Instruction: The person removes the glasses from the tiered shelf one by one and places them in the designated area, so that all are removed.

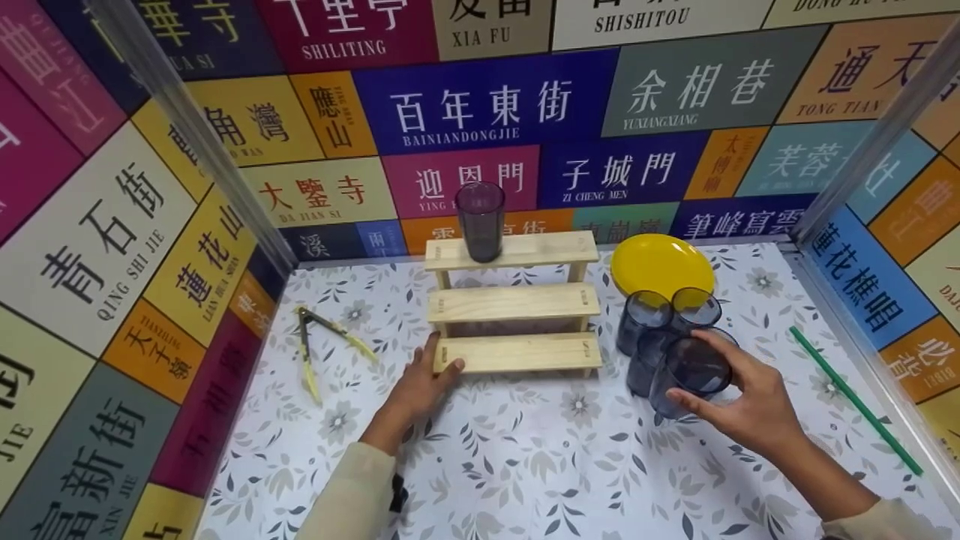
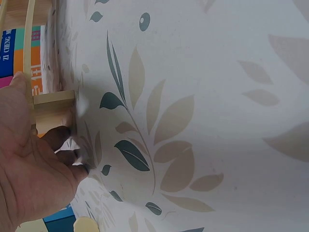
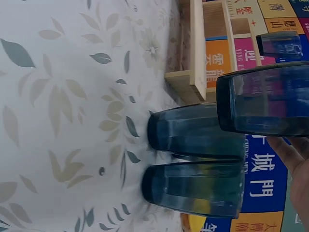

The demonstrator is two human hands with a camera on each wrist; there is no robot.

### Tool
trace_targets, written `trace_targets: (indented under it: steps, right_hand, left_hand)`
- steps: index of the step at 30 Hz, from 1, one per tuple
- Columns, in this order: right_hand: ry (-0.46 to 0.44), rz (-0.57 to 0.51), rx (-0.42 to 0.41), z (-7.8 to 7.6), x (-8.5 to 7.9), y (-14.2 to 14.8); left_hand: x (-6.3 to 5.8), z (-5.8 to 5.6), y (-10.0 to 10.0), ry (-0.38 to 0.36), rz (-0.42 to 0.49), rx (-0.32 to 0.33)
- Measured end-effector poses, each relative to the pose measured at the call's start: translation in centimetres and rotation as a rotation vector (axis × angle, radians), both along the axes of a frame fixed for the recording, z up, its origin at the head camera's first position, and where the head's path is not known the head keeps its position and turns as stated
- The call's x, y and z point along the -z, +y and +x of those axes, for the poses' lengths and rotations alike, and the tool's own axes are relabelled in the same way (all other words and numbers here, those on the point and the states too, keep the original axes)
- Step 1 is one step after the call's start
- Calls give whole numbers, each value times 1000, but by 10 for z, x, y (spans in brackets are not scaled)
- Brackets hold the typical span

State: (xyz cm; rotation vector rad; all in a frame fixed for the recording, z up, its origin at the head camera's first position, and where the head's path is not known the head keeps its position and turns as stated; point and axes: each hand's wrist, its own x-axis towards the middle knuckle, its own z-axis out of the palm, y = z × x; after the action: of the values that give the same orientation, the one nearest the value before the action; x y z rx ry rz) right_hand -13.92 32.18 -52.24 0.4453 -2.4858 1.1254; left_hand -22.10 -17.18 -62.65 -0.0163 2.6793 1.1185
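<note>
A three-step wooden rack stands on the table, with a dark tinted glass upright on its top step. My left hand grips the left end of the bottom step; in the left wrist view, the fingers curl by the step's end. In my right hand is another tinted glass, held between thumb and fingers. The right wrist view shows this held glass raised off the tabletop. Beside it stand three more glasses, a left one, a back one and a partly hidden front one.
Behind the glasses lies a yellow plate. A green stick lies at the right side, and spread tongs with yellow tips lie left of the rack. Sign-printed walls enclose the floral-covered table at the back and sides.
</note>
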Motion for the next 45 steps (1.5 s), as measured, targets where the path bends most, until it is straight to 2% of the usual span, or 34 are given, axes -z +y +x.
trace_targets:
  steps: [4, 9, 12, 21, 27, 32, 39, 45]
  right_hand:
    - [-38, 11, 35, 5, 13, -1]
    - [-17, 41, 69, 12, 32, -3]
    - [-12, 22, 84, 15, 39, -4]
    - [14, -7, 113, 21, 46, -9]
    - [-8, 0, 133, 23, 49, -7]
    - [-29, 18, 160, 25, 58, -5]
    - [-48, -12, 196, 26, 72, -8]
    - [-69, 24, 237, 29, 82, -12]
  left_hand:
    - [0, 1, 0, 0, -3, 1]
    - [1, 2, 0, 0, -3, 3]
    - [1, 2, 1, -1, 0, 4]
    - [2, 1, 1, -8, 13, -3]
    - [1, 1, 0, -16, 11, -9]
    - [0, 1, -1, -20, 1, -8]
    - [-2, 0, 0, -14, 0, -6]
    - [-3, 1, 2, 7, -9, 2]
